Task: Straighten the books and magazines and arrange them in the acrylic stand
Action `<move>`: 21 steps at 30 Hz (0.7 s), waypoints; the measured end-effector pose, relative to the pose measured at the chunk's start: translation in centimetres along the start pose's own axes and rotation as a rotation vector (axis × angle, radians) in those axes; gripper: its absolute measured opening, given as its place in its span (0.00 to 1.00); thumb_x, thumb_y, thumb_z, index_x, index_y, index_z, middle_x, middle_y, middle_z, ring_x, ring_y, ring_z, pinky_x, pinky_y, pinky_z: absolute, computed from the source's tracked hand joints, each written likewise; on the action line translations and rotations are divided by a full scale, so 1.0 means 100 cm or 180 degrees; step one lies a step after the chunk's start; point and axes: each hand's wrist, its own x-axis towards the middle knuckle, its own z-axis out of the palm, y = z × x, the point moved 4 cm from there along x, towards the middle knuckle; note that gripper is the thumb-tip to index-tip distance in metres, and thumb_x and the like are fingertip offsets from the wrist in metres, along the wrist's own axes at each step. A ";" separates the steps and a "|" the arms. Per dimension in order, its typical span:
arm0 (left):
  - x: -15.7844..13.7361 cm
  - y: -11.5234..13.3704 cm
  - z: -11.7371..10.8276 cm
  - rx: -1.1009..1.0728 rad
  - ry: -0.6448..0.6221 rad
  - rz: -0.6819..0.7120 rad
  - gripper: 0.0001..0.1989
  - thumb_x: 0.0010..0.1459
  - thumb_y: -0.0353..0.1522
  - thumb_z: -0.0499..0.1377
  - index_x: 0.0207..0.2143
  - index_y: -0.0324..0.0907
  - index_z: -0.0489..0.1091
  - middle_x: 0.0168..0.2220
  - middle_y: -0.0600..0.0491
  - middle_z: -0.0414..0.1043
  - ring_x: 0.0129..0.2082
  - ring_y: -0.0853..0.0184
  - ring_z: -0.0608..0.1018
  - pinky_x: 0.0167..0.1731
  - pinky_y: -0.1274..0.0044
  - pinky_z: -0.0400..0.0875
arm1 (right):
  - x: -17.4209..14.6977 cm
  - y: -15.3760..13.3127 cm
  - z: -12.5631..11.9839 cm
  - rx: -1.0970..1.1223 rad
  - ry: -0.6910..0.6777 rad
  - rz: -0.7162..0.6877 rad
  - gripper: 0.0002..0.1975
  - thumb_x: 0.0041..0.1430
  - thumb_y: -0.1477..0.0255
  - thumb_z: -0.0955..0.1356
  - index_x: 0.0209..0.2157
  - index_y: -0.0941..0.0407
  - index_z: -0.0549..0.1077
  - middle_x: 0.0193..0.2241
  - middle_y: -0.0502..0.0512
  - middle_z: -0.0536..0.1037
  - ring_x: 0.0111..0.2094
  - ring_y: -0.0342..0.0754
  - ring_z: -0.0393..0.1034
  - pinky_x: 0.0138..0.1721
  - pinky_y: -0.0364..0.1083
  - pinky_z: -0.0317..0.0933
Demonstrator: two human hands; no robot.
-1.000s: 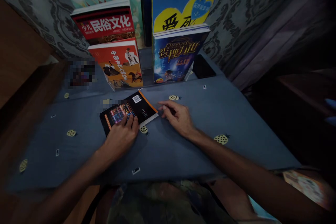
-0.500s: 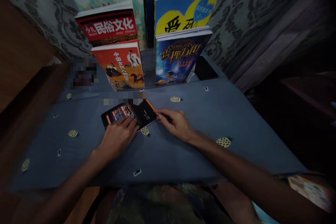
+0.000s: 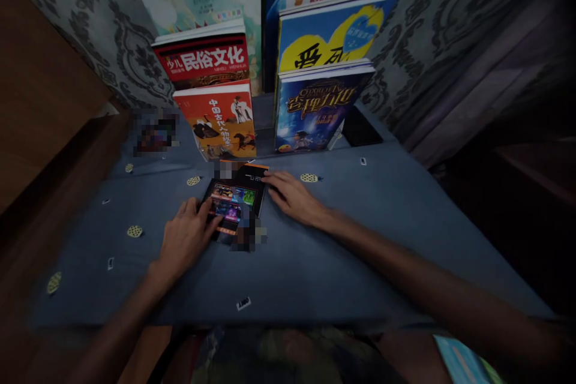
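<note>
A thin black book [image 3: 234,192] with an orange edge strip and coloured pictures lies flat on the blue cloth in front of me. My left hand [image 3: 186,237] rests at its left side, fingers and thumb spread over the cover's edge. At the upper right corner, the outstretched fingertips of my right hand [image 3: 297,198] touch the book, with the thumb apart from them. Parts of the book are blurred by pixel blocks.
An orange book [image 3: 225,126] and a red book [image 3: 211,60] stand upright behind it on the left. On the right stand a dark blue book [image 3: 315,108] and a blue-yellow book [image 3: 333,33]. A dark flat object [image 3: 362,127] lies beside them on the tablecloth [image 3: 360,222].
The black book has turned on the cloth, its orange strip now at the far side. My left hand has moved to its left edge; my right hand stays at its right corner. The view has shifted slightly.
</note>
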 end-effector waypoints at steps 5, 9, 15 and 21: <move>-0.003 0.007 -0.002 -0.0070 0.0006 0.0260 0.25 0.68 0.48 0.51 0.55 0.40 0.69 0.41 0.44 0.72 0.43 0.55 0.76 0.35 0.69 0.75 | 0.018 0.015 0.008 -0.0034 -0.0080 0.0079 0.19 0.65 0.76 0.62 0.55 0.57 0.71 0.57 0.65 0.74 0.59 0.56 0.68 0.60 0.62 0.62; -0.011 0.025 -0.003 -0.0520 0.0133 0.0989 0.28 0.65 0.51 0.53 0.56 0.40 0.68 0.52 0.42 0.71 0.52 0.52 0.74 0.48 0.61 0.74 | 0.024 0.020 0.011 -0.0043 -0.0146 0.0064 0.20 0.65 0.78 0.62 0.57 0.56 0.70 0.60 0.63 0.72 0.61 0.55 0.66 0.61 0.62 0.60; -0.012 0.055 0.003 -0.0548 0.0307 0.1457 0.21 0.69 0.41 0.53 0.57 0.39 0.68 0.56 0.42 0.72 0.56 0.55 0.74 0.54 0.63 0.71 | 0.021 0.019 0.014 -0.0012 -0.0059 0.0115 0.20 0.65 0.78 0.62 0.57 0.58 0.71 0.61 0.64 0.71 0.63 0.56 0.64 0.63 0.62 0.58; -0.012 0.060 0.007 -0.0432 0.0751 0.1727 0.15 0.69 0.35 0.54 0.52 0.37 0.73 0.52 0.41 0.77 0.54 0.56 0.77 0.50 0.68 0.74 | 0.001 -0.002 0.007 0.0275 0.0150 0.0021 0.20 0.64 0.79 0.61 0.54 0.56 0.73 0.51 0.60 0.79 0.55 0.56 0.69 0.56 0.61 0.65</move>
